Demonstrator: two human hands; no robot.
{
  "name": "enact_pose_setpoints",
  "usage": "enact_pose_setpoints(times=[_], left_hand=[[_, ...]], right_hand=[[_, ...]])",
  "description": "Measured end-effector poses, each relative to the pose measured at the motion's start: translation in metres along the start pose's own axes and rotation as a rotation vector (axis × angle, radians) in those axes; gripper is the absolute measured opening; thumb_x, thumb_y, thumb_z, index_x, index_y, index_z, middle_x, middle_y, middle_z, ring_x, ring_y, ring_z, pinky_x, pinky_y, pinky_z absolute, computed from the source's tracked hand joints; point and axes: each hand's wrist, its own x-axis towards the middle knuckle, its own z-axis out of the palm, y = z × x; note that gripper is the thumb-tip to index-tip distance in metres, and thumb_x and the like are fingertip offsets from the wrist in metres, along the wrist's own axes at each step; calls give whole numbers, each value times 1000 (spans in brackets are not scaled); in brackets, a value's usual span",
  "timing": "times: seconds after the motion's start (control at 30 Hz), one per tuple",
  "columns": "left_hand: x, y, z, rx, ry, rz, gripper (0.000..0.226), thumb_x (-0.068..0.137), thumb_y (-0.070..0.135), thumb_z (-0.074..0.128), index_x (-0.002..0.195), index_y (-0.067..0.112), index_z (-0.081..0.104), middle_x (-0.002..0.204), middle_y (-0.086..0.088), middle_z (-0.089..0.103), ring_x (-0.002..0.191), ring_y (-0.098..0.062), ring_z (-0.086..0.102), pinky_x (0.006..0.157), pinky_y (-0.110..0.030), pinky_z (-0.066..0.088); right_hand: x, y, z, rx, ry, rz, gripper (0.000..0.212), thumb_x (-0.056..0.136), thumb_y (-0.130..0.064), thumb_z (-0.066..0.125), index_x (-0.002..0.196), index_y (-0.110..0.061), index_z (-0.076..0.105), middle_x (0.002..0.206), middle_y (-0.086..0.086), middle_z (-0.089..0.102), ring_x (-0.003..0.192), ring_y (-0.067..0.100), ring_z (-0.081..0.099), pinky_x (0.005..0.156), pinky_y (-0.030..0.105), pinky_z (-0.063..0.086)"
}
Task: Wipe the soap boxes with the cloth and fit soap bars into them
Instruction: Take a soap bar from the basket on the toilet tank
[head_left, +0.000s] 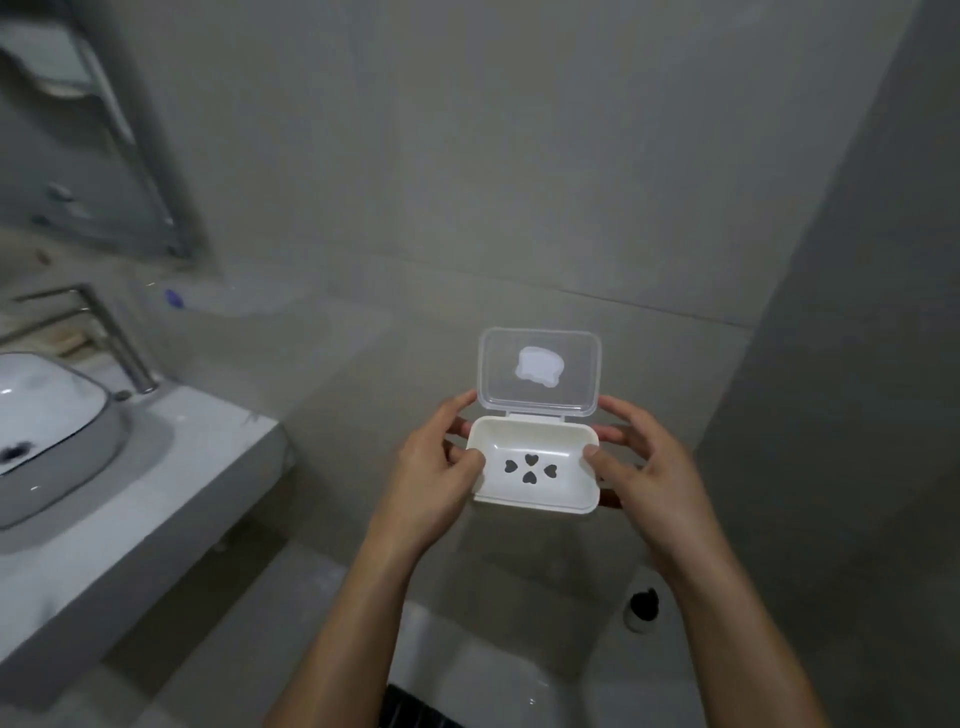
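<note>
both hands hold one white soap box (535, 470) in the air before the grey wall, right of the sink (47, 415). left hand (434, 475) and right hand (647, 470) each grip a short side, thumbs on the rim; its clear lid (540, 371) stands open.

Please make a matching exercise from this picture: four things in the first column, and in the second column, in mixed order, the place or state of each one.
Things:
1. soap box
2. lid
3. sink
4. tap

Place or state:
A. stands behind the white basin on the counter
B. clear, raised open behind the tray
C. held between the left hand and the right hand, no soap inside
D. on the counter at the left edge of the picture

Right pairs: 1-C, 2-B, 3-D, 4-A
</note>
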Motion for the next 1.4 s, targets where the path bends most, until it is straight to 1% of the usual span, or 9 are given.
enact_pose_setpoints(times=[0.23,0.4,0.5,0.63,0.83,0.93,1.07,1.2,1.4], left_hand=[[-5,-63,-126,-58,234,-170,67,67,18,50,131,34,58,93,9,61,59,-5,49,67,-21,49],[-32,-99,-207,-126,405,-304,60,77,0,54,127,34,60,96,1,63,63,-2,58,56,-16,47],[-54,-115,-248,-143,534,-358,61,71,9,55,126,36,60,98,0,65,75,-12,66,57,-20,50],[-84,-133,-292,-158,703,-428,61,81,-1,56,125,42,60,101,0,65,76,-13,68,56,-21,52],[-106,-145,-335,-161,951,-485,61,72,10,58,119,48,62,102,0,67,83,-21,72,62,-37,60],[-107,-149,-347,-130,1056,-504,62,78,2,59,123,45,61,105,0,68,85,-22,72,67,-42,61],[-109,-152,-356,-110,1177,-513,62,82,-1,61,129,39,59,103,6,71,83,-17,73,65,-26,58],[-127,-155,-368,-91,1296,-555,61,83,-1,61,130,38,59,103,6,71,82,-16,73,67,-26,59],[-167,-168,-401,-96,1392,-587,62,77,7,61,130,39,59,99,7,70,80,-13,72,62,-21,53]], right_hand=[[28,-1,150,45,-282,26,51,91,3,62,126,-33,60,106,-1,69,74,8,71,58,25,57],[32,-1,251,60,-510,53,51,90,4,61,120,-38,63,104,-2,70,76,11,72,65,31,60],[30,-1,311,72,-660,59,52,90,4,62,114,-42,64,102,-2,71,77,10,72,64,33,60],[27,-1,385,81,-877,60,51,89,2,65,112,-44,66,105,2,70,80,9,72,60,29,57],[26,-3,472,104,-1168,54,49,91,-5,64,117,-46,64,110,1,71,89,15,74,62,31,58],[31,-10,505,123,-1282,48,48,92,-5,64,116,-46,62,108,-3,72,91,13,73,62,33,60],[32,-18,543,123,-1401,35,45,93,-5,64,118,-42,62,108,-7,73,94,12,72,67,39,63],[14,-22,575,122,-1506,36,44,93,-2,62,122,-36,62,108,-6,73,95,13,72,70,42,64],[-34,-26,625,120,-1616,45,43,93,-2,63,115,-39,63,107,-5,73,92,10,72,63,32,61]])
